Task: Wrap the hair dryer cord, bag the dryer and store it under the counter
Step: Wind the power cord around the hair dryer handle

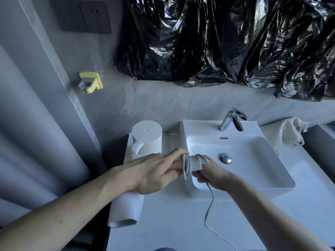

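Note:
The white hair dryer (126, 207) lies across the counter's left edge, its barrel pointing toward me and its handle (194, 163) reaching right over the basin rim. My left hand (152, 174) grips the handle near several loops of white cord (186, 166) wound round it. My right hand (211, 175) holds the handle's end and pinches the cord. The loose length of cord (209, 211) hangs from that hand and trails across the counter toward the near edge. No bag for the dryer is in view.
A white kettle (146, 137) stands at the back left beside the white basin (244, 160) with its chrome tap (233, 119). A folded cloth (291, 132) lies at the back right. Black plastic sheeting (226, 40) covers the wall above; a socket (95, 17) and a yellow hook (91, 82) sit left.

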`<action>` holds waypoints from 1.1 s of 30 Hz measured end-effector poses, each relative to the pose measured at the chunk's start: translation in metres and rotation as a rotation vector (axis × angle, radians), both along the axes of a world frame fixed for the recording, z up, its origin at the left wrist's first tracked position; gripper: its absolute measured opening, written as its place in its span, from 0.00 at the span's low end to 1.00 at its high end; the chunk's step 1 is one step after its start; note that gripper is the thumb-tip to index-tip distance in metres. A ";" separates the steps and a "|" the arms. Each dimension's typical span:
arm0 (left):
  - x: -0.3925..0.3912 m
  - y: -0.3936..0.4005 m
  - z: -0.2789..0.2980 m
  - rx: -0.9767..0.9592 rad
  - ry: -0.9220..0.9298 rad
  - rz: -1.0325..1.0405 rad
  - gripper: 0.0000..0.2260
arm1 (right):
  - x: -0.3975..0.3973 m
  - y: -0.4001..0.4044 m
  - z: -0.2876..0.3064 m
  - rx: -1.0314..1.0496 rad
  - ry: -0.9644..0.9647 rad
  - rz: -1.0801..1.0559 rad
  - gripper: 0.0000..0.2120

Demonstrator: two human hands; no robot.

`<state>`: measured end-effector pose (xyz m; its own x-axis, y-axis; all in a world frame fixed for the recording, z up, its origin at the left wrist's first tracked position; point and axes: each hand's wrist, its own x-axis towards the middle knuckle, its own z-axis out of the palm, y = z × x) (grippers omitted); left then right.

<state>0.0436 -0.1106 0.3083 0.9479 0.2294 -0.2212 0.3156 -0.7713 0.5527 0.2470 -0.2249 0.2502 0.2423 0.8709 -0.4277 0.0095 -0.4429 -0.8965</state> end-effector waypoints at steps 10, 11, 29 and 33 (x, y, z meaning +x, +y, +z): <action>0.006 0.020 -0.004 -0.004 -0.015 0.062 0.09 | -0.024 -0.018 -0.012 -0.038 -0.054 0.021 0.22; 0.007 0.023 -0.004 -0.023 -0.021 0.074 0.09 | -0.025 -0.021 -0.014 -0.045 -0.068 0.024 0.23; 0.017 0.053 -0.041 0.061 0.150 0.225 0.07 | -0.062 -0.064 0.052 0.148 -0.768 0.301 0.13; 0.015 0.041 -0.045 0.066 0.182 0.188 0.05 | -0.046 -0.056 0.069 0.231 -0.842 0.223 0.10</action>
